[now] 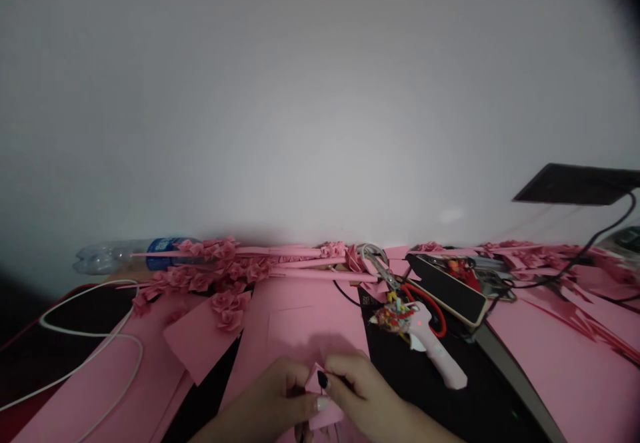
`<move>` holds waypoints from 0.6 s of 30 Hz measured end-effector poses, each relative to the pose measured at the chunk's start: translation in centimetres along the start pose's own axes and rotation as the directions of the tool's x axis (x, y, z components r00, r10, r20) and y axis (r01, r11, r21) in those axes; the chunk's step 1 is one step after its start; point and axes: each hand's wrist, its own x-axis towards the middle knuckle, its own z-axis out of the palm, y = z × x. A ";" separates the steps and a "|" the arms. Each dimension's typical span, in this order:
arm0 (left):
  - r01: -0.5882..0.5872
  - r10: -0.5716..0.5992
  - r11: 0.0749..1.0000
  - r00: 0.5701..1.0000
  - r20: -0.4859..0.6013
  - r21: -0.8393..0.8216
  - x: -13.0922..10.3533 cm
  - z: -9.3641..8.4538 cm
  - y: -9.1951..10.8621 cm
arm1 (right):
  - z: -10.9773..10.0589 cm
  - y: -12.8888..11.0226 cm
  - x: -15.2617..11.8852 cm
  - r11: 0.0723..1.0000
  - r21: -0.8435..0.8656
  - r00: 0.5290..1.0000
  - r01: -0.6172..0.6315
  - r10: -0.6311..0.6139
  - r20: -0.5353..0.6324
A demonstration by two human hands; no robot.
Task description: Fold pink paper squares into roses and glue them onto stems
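Near the bottom centre, a small folded piece of pink paper (325, 418) is held between both hands. My left hand (273, 393) pinches its left side, thumb in front. The fingers of my right hand (363, 390) close on its upper right, a dark-nailed thumb at the fold. Both hands are over a large pink sheet (305, 310). Right of them lies a white glue gun (435, 346), its nozzle end pointing left among coloured scraps. Pink paper roses (230, 306) are heaped to the left.
At the back left lies a clear plastic bottle (117, 256). A white cable (90, 333) loops at the left. Scissors (400, 290) and a phone (450, 290) lie right of centre. A dark panel (575, 184) juts in at the right, with a black cable.
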 end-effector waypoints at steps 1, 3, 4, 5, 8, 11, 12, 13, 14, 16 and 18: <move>-0.002 0.002 1.000 1.000 0.011 -0.018 0.0 0.0 0.1 | 0.0 0.0 0.0 1.000 0.014 1.000 -0.002 0.002 0.001; -0.005 0.007 0.999 0.999 0.035 -0.044 0.0 0.0 0.2 | -0.1 0.0 -0.1 0.999 0.041 1.000 -0.006 0.006 0.003; -0.005 0.008 0.999 0.999 0.042 -0.053 0.0 0.0 0.3 | -0.1 0.0 -0.1 0.999 0.047 1.000 -0.008 0.008 -0.002; -0.005 0.008 0.998 0.999 0.047 -0.062 0.0 -0.1 0.4 | -0.2 0.1 -0.1 0.999 0.050 1.000 -0.009 0.010 -0.003; -0.009 0.014 0.995 0.998 0.057 -0.097 -0.1 -0.1 0.6 | -0.3 0.2 -0.1 0.997 0.071 1.000 -0.006 0.005 0.009; -0.018 0.026 0.993 0.998 0.062 -0.120 0.0 -0.2 0.5 | -0.4 0.2 0.0 0.996 0.093 1.000 -0.008 0.005 0.030; -0.018 0.026 0.993 0.997 0.067 -0.119 0.1 -0.2 0.4 | -0.5 0.1 0.0 0.996 0.090 0.999 -0.013 0.010 0.031; -0.015 0.023 0.992 0.998 0.059 -0.128 0.1 -0.2 0.3 | -0.5 0.1 0.0 0.996 0.085 0.999 -0.016 0.013 0.033; -0.008 0.017 0.992 0.998 0.064 -0.129 0.1 -0.3 0.2 | -0.5 0.0 0.0 0.996 0.083 0.999 -0.017 0.015 0.035; -0.003 0.010 0.991 0.998 0.054 -0.131 0.1 -0.3 0.0 | -0.5 0.0 0.0 0.996 0.092 0.999 -0.015 0.012 0.040; -0.002 0.009 0.991 0.999 0.051 -0.132 0.0 -0.2 0.0 | -0.5 0.0 -0.1 0.995 0.098 0.999 -0.005 0.002 0.035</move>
